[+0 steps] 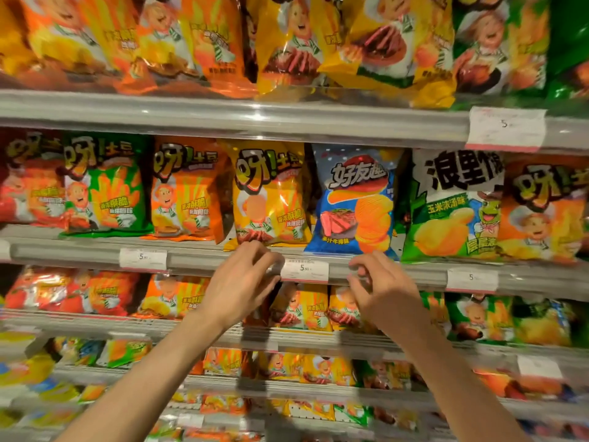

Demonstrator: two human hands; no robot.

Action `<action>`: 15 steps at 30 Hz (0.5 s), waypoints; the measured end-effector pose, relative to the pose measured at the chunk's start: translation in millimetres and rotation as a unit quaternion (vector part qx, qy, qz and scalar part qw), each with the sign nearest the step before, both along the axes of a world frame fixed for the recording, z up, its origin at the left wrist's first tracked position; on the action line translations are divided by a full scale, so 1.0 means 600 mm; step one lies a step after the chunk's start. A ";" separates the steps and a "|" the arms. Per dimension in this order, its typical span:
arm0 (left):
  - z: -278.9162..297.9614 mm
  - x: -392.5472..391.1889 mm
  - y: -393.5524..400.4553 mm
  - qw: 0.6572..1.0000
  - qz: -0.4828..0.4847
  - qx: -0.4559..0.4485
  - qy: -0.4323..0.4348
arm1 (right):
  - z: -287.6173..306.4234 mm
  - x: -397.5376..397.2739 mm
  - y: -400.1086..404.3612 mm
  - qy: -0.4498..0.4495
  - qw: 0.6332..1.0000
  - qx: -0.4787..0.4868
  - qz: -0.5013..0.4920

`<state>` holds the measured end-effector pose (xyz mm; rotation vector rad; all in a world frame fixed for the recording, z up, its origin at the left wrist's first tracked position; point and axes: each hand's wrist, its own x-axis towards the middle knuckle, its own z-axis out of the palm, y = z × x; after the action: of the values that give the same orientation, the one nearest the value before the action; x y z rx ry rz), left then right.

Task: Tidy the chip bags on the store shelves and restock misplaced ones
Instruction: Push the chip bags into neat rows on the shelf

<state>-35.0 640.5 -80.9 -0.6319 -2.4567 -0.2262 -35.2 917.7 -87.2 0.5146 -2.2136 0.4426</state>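
1. Two bare hands are held up in the middle of the frame, at the front rail of the second shelf [204,250] from the top.
2. The left hand [245,282] is just under the yellow bag [271,196]. Its fingers are curled and a little apart. Nothing is held in this grip. Whether the fingertips touch the bag's bottom edge cannot be told.
3. The right hand [382,285] is just under the blue bag [357,202]. Its fingers are bent close together, and nothing is held there either.
4. The blue bag stands at center right, between the yellow bag and a green and white bag [452,205]. It looks different from the orange and yellow bags in its row, so it may be in the wrong place.
5. The step in hand seems to be reaching up for these two bags, to straighten or pull one out.
6. Next, the hands would need to be lifted a little and closed softly on a bag's lower corners, so the chips are not crushed.
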 end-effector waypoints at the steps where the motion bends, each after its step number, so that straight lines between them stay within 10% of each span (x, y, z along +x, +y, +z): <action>1: 0.002 -0.003 -0.001 1.000 -0.005 0.000 0.000 | -0.001 -0.006 -0.014 0.005 1.000 0.005 0.021; 15: -0.014 -0.016 -0.009 0.994 -0.026 0.096 -0.038 | 0.117 -0.029 -0.089 -0.146 0.975 -0.142 0.094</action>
<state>-44.5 635.3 -89.2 -0.6127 -2.4547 -0.5099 -52.9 864.5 -17.0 0.5316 -2.3318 0.9737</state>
